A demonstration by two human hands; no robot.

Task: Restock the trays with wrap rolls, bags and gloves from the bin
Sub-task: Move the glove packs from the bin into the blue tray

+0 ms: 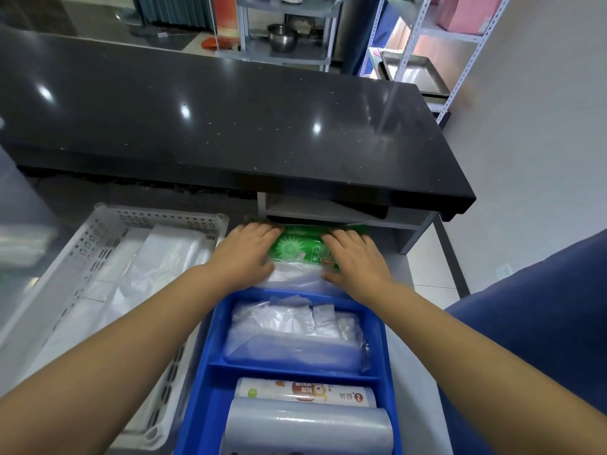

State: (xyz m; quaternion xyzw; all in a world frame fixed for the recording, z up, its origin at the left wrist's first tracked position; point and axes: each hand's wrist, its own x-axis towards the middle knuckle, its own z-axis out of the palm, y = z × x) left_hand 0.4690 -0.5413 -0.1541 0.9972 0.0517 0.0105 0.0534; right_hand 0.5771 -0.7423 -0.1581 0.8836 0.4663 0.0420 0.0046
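Green pack (295, 249) under my left hand (244, 254) and right hand (353, 257): a white sunburst emblem shows between my palms, with a few white characters beside it. An orange printed strip sits by my right thumb. None of it is legible.

Nearer me than the grip, in the blue tray (203, 389), is a white roll (305, 392). It carries Chinese characters seen upside down and a round red logo toward its right end. Too small to read surely.

Two hands out there, left hand (244, 254) and right hand (353, 257). One green pack (297, 249). One blue tray (203, 356), one white bin (108, 224). Two rolls: one printed roll (305, 392), one plain roll (305, 428). One clear bag bundle (295, 333).
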